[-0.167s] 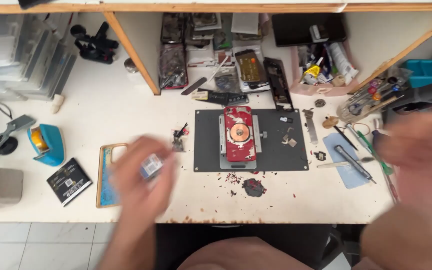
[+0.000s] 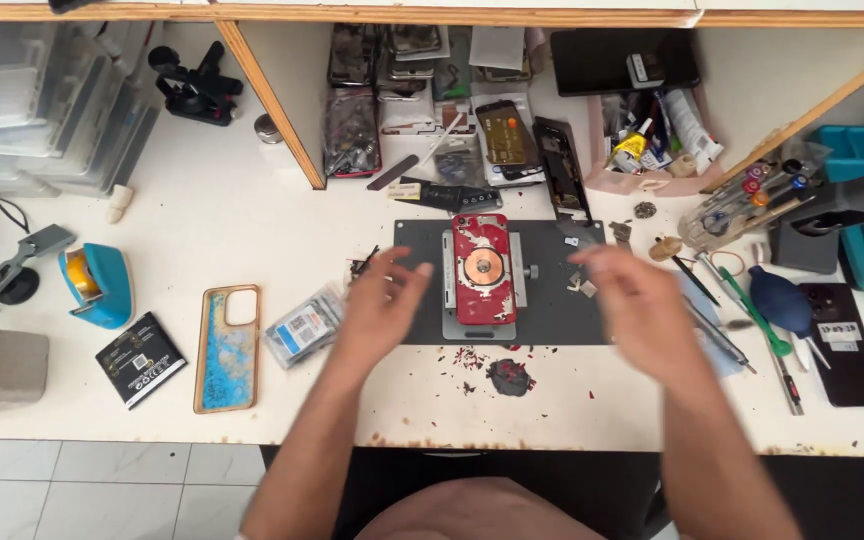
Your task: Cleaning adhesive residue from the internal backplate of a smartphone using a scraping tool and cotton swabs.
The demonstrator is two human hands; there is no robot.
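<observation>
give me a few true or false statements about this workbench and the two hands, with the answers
1. The red phone lies clamped in a holder on the dark mat. True.
2. The left hand grips a screwdriver. False: it is empty, fingers spread beside the phone.
3. A blue and gold phone case lies left of the mat. True.
4. The right hand rests on the blue air blower. False: it hovers over the mat's right side, apart from the blower.
5. The blue tape dispenser stands at the right end of the bench. False: it stands at the left end.
</observation>
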